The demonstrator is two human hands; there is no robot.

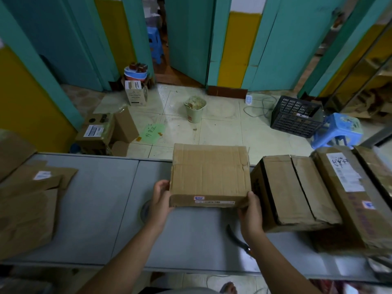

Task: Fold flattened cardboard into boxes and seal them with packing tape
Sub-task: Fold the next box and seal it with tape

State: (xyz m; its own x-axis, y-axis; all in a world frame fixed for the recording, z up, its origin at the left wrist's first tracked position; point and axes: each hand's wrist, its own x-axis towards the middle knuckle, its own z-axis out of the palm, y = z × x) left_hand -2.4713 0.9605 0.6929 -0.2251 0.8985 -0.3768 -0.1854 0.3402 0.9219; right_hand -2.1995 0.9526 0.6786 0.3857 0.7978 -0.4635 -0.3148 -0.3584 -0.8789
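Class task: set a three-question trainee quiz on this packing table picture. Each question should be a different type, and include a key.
1. True or false: the left hand and right hand both hold the cardboard box.
2. Where does the flattened cardboard lie? A. at the left end of the table. B. at the right end of the table. C. on the floor.
3. In a few words: what stands on the floor tiles just beyond the held box?

Key: 1 true. 2 A. 3 a pale waste bin, filled with scraps.
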